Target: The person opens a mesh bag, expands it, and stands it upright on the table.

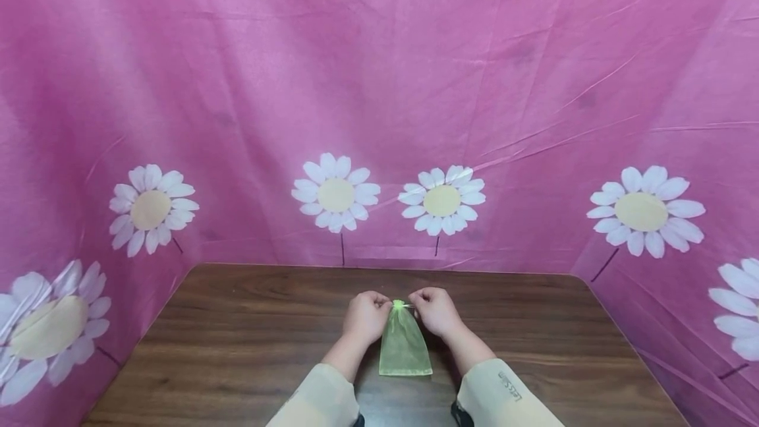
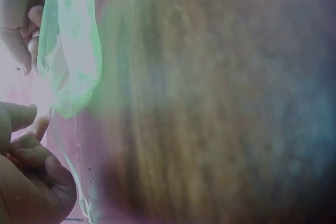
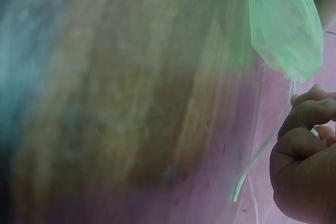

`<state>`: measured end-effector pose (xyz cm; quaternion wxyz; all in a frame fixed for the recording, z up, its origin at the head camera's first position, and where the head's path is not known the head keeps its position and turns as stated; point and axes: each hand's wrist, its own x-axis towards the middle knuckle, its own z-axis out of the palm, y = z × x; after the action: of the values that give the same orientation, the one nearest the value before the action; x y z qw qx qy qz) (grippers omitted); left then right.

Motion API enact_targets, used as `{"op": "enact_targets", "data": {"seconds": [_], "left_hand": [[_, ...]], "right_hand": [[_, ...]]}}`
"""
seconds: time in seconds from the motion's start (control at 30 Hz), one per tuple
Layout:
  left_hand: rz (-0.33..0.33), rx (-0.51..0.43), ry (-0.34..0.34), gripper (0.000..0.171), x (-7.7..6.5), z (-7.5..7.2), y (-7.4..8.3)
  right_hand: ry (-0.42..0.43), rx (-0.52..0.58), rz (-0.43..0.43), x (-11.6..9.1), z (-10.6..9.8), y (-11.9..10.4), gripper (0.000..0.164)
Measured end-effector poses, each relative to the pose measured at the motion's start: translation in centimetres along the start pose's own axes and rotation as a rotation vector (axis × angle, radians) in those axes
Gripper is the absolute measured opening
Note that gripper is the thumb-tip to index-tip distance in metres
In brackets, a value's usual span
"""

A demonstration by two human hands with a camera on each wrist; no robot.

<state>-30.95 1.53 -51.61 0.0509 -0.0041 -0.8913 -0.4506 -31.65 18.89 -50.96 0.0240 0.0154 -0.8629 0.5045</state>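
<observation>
A sheer green drawstring pouch (image 1: 406,344) hangs over the front half of the table, its neck gathered tight at the top and its wide hem toward me. On the left of the neck my left hand (image 1: 365,316) pinches the drawstring between thumb and curled fingers. Opposite it, my right hand (image 1: 437,312) pinches the pale string (image 1: 408,306) on its side. The right wrist view shows a loose string end (image 3: 252,163) trailing down from the pouch (image 3: 286,24) beside the curled right fingers. The pouch looks flat.
A brown wood-grain table (image 1: 249,328) with rounded far corners lies under both hands. Pink cloth (image 1: 379,84) printed with white daisies hangs behind it and down both sides.
</observation>
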Motion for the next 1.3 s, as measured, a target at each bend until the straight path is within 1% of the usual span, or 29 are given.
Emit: {"op": "enact_targets", "data": {"seconds": [0.17,0.23,0.4,0.63,0.77,0.9,1.07,1.23,1.3], "left_hand": [[0.008,-0.007,-0.012,0.008,0.19,0.08,0.11],[0.000,-0.020,-0.018,0.009,0.24,0.18,0.07],[-0.020,-0.034,-0.019,0.009,0.31,0.33,-0.07],[-0.039,-0.073,-0.002,0.007,0.28,-0.03,0.38],[-0.037,-0.068,-0.005,0.007,0.23,-0.08,0.57],[-0.029,-0.067,-0.015,0.008,0.24,0.06,0.53],[-0.019,-0.092,-0.026,0.009,0.18,0.15,0.48],[-0.027,-0.089,-0.030,0.009,0.17,0.29,0.38],[-0.032,-0.083,-0.031,0.009,0.16,0.33,0.35]], "right_hand": [[0.010,-0.029,0.034,0.03,0.18,0.21,0.021],[0.012,-0.039,0.040,0.12,0.26,0.30,0.021],[0.003,-0.039,0.029,0.35,0.32,0.23,0.021],[-0.003,-0.102,0.013,0.43,-0.07,-0.27,0.020],[-0.011,-0.120,0.016,0.44,-0.22,-0.33,0.020],[-0.028,-0.118,0.003,0.48,0.01,-0.20,0.019],[-0.028,-0.110,-0.004,0.46,0.32,-0.17,0.021],[-0.046,-0.088,0.024,0.32,0.48,-0.30,0.023],[-0.061,-0.057,0.050,0.23,0.56,-0.36,0.022]]}}
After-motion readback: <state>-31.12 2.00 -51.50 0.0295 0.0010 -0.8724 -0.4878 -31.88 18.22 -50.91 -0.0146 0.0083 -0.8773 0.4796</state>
